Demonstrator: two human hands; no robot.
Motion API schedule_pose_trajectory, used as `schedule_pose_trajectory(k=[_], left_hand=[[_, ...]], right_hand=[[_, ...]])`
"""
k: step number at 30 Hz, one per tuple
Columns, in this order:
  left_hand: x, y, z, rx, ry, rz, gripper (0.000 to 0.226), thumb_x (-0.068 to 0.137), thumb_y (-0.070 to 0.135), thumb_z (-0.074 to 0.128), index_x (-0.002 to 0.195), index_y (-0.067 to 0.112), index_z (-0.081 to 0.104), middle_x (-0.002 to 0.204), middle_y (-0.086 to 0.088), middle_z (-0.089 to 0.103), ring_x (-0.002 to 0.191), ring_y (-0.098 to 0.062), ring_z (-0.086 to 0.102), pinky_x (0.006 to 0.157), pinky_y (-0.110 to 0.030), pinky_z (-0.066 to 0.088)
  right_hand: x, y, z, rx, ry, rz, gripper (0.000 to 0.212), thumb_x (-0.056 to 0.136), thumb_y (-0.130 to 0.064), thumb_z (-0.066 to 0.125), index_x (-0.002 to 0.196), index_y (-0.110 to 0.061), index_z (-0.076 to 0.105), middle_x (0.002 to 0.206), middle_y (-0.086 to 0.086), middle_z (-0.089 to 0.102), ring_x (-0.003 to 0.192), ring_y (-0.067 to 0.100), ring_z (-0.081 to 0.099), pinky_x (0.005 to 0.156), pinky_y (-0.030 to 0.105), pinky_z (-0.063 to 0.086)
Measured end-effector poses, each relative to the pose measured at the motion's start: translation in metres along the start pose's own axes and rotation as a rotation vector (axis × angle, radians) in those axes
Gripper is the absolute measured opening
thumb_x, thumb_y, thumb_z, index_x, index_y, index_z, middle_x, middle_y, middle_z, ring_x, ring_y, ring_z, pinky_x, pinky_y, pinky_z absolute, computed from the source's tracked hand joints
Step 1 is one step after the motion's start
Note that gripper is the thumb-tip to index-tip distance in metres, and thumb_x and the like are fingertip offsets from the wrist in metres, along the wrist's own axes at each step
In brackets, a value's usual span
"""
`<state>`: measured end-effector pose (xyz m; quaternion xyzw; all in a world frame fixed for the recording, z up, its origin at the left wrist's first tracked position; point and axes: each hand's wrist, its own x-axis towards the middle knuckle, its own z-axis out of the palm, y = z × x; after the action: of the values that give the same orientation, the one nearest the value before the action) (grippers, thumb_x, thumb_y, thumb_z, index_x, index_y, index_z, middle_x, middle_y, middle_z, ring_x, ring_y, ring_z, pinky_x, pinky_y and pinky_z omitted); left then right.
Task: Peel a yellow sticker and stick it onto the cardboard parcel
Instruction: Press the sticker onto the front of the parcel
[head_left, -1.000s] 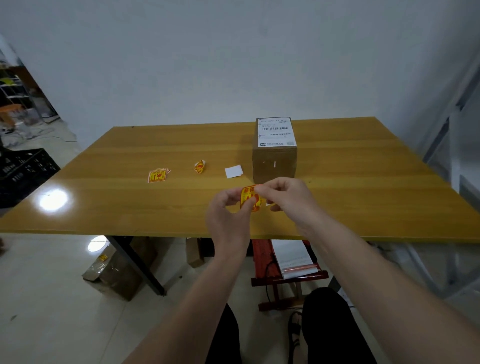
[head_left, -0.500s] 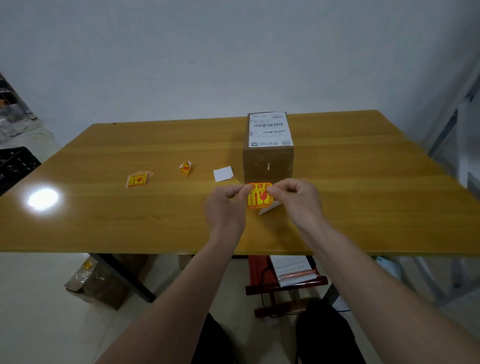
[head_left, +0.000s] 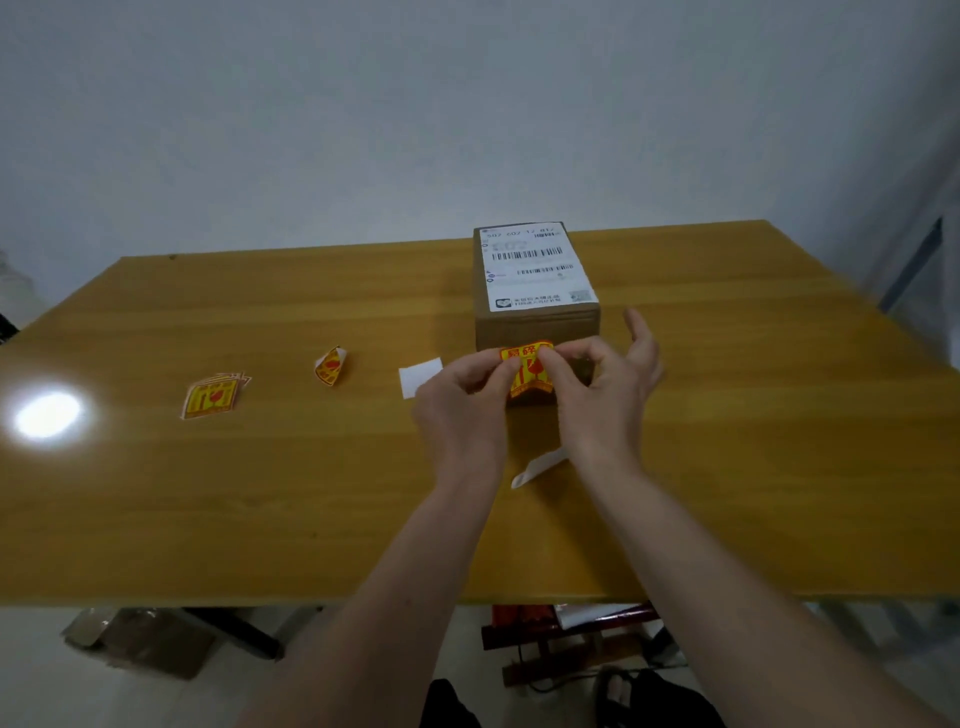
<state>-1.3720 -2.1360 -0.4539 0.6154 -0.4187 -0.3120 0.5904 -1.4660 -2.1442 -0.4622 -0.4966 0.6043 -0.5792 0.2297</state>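
The cardboard parcel (head_left: 535, 322) stands on the wooden table (head_left: 260, 493), a white shipping label on its top. A yellow sticker (head_left: 525, 371) with red print is held flat against the parcel's near face. My left hand (head_left: 462, 410) pinches its upper left corner. My right hand (head_left: 597, 395) pinches its upper right corner, the outer fingers spread. The lower part of the sticker is partly hidden by my fingers.
A small stack of yellow stickers (head_left: 213, 397) lies at the left. A curled sticker (head_left: 331, 365) and a white backing paper (head_left: 418, 375) lie between it and the parcel. Another white backing strip (head_left: 537, 467) lies under my right wrist. A lamp glare (head_left: 47, 415) shines far left.
Both hands have carried the sticker forward from above the table's near part to the parcel's near face. The white backing strip now lies on the table.
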Motion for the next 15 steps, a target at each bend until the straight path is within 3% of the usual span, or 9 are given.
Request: schedule_pose_trajectory(k=[3,6,10,15], left_hand=[[0.003,0.0,0.006,-0.035,0.055,-0.001,0.046,0.072,0.02,0.079,0.111,0.021,0.054,0.072,0.008,0.07,0.064,0.01,0.063,0.062,0.002,0.041],[0.007,-0.001,0.01,-0.027,0.084,-0.001,0.057,0.072,0.019,0.079,0.121,0.017,0.048,0.072,0.008,0.069,0.062,0.02,0.057,0.062,0.006,0.036],[0.011,-0.001,0.014,-0.018,0.063,-0.013,0.06,0.075,0.022,0.077,0.13,0.018,0.053,0.071,0.012,0.07,0.072,0.007,0.065,0.073,-0.009,0.046],[0.016,-0.002,0.018,-0.011,0.074,0.004,0.055,0.074,0.025,0.077,0.126,0.02,0.059,0.075,0.01,0.073,0.078,0.001,0.068,0.086,-0.023,0.052]], right_hand=[[0.008,0.002,-0.001,0.002,-0.036,-0.006,0.013,0.081,-0.024,0.07,0.072,-0.018,0.065,0.153,-0.001,0.025,0.14,0.012,0.012,0.103,0.022,0.023],[0.013,0.006,-0.001,0.018,-0.092,0.023,0.011,0.083,-0.024,0.068,0.074,-0.018,0.065,0.149,-0.002,0.033,0.138,0.012,0.02,0.101,0.021,0.023],[0.019,0.009,0.001,0.061,-0.093,0.022,0.01,0.082,-0.023,0.068,0.074,-0.018,0.065,0.136,-0.005,0.043,0.13,0.009,0.031,0.101,0.023,0.029],[0.022,0.01,0.005,0.082,-0.071,0.021,0.013,0.082,-0.024,0.069,0.071,-0.021,0.063,0.12,-0.014,0.04,0.122,0.005,0.033,0.1,0.024,0.034]])
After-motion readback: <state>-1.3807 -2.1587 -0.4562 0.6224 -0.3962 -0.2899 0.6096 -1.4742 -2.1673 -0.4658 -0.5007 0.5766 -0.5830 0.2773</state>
